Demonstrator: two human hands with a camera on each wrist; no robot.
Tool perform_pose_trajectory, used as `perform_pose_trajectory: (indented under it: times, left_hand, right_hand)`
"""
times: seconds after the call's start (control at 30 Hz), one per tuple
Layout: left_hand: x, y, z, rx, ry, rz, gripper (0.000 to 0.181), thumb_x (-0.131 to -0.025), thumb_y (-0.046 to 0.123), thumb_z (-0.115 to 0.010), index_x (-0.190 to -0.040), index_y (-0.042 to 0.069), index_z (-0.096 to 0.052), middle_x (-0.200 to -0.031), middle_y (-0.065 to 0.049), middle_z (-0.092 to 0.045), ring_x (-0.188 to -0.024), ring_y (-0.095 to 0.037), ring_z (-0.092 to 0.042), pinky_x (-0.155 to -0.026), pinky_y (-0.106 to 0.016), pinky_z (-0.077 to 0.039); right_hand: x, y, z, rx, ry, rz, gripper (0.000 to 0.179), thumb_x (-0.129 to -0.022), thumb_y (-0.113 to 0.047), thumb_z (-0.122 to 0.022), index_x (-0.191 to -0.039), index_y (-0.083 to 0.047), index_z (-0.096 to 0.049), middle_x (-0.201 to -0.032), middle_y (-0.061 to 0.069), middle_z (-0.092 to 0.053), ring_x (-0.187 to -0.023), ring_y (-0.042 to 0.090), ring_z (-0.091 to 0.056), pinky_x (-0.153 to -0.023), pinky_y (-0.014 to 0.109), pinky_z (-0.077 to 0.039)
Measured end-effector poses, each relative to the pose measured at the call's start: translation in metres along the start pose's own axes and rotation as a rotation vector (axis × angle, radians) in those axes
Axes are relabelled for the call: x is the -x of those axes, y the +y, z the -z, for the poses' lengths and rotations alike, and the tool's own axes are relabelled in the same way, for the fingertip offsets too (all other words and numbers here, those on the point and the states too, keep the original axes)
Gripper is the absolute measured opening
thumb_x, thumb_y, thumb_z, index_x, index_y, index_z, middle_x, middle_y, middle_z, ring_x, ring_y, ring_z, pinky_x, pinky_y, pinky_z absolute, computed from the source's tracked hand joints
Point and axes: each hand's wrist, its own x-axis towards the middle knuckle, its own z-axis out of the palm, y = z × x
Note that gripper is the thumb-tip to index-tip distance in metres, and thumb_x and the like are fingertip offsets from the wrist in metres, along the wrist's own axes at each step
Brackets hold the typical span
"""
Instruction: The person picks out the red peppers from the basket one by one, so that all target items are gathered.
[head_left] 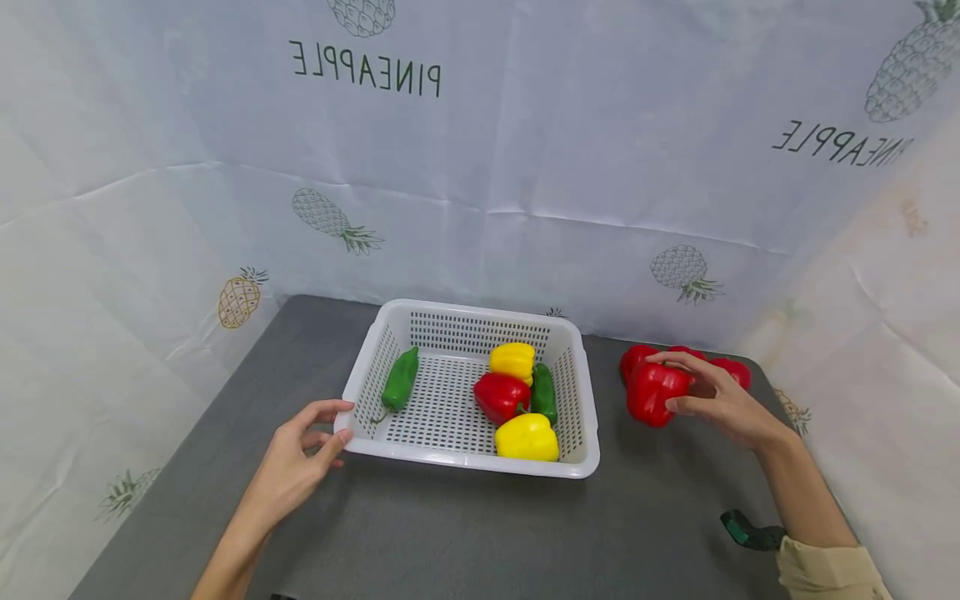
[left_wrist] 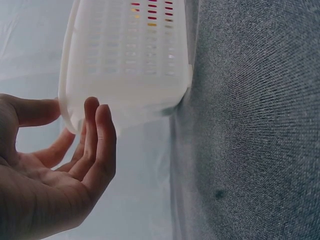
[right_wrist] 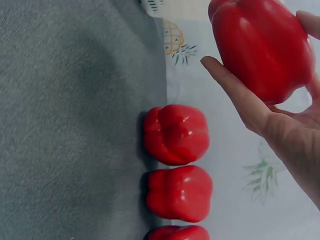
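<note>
A white perforated plastic basket stands on the grey table. At its front left corner my left hand pinches the rim between thumb and fingers. Inside lie a green pepper on the left and, grouped at the right, a red bell pepper, two yellow bell peppers and another green pepper. To the right of the basket, my right hand holds a red bell pepper raised over the table, thumb and fingers on opposite sides of it.
Three more red bell peppers sit in a row along the table's back right edge, partly behind the right hand in the head view. A pineapple-print sheet hangs behind the table. A dark curved object with a green patch shows beside the right sleeve.
</note>
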Motion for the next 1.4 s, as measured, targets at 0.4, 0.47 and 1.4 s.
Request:
perform_pose_trajectory:
  times: [0.4, 0.47, 1.4]
  left_hand:
    - [0.0, 0.001, 0.001, -0.01, -0.003, 0.001, 0.04, -0.103, 0.006, -0.073, -0.142, 0.002, -0.063, -0.13, -0.026, -0.063, -0.087, -0.016, -0.077, -0.071, -0.034, -0.068]
    - [0.0, 0.001, 0.0, -0.008, -0.004, 0.001, 0.04, -0.103, 0.006, -0.073, -0.142, 0.002, -0.063, -0.13, -0.026, -0.063, -0.086, -0.015, -0.077, -0.071, -0.034, -0.068]
    - [0.0, 0.0, -0.001, -0.008, 0.001, 0.012, 0.041, -0.102, 0.004, -0.073, -0.142, 0.002, -0.063, -0.13, -0.026, -0.063, -0.089, -0.019, -0.077, -0.07, -0.034, -0.068]
  right_hand:
    - [0.003, 0.022, 0.009, 0.024, -0.004, -0.15, 0.075, -0.09, -0.012, -0.075, -0.158, -0.018, -0.045, -0.146, -0.016, -0.051, -0.126, 0.003, -0.057, -0.089, 0.044, -0.069]
    - [0.003, 0.026, 0.01, 0.037, -0.004, -0.169, 0.076, -0.089, -0.013, -0.077, -0.158, -0.017, -0.044, -0.146, -0.016, -0.05, -0.126, 0.002, -0.056, -0.089, 0.045, -0.069]
    - [0.0, 0.062, 0.013, 0.016, -0.066, -0.315, 0.075, -0.092, -0.019, -0.079, -0.158, -0.013, -0.044, -0.137, -0.011, -0.059, -0.125, 0.015, -0.059, -0.095, 0.046, -0.066]
